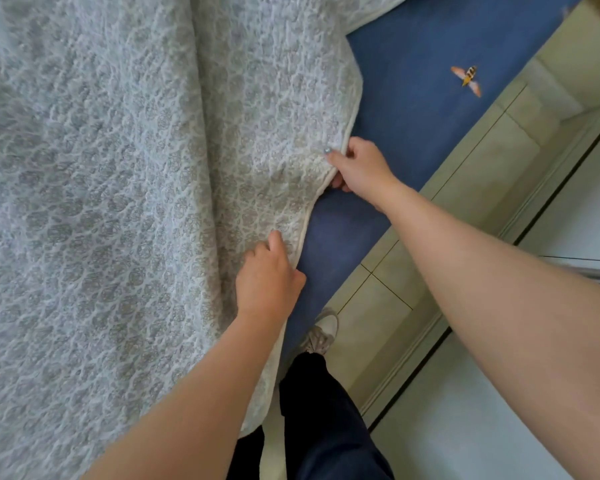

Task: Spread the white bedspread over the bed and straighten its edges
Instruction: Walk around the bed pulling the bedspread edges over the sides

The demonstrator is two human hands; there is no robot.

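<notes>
The white bedspread (118,202) covers most of the bed in long rumpled folds, and its hem runs diagonally past my hands. Beyond the hem, the blue sheet (413,109) lies exposed. Pale floor tiles (378,306) border the bed, where my dark trouser leg (323,410) and shoe (321,332) stand. My left hand (267,275) curls its fingers onto the hem. My right hand (357,166) pinches the hem farther along. A bee motif (466,79) marks the sheet.

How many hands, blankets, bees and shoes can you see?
Bare hands: 2, left hand and right hand
White quilted bedspread: 1
Orange-winged bee picture: 1
Pale sneaker: 1
Total: 5
</notes>
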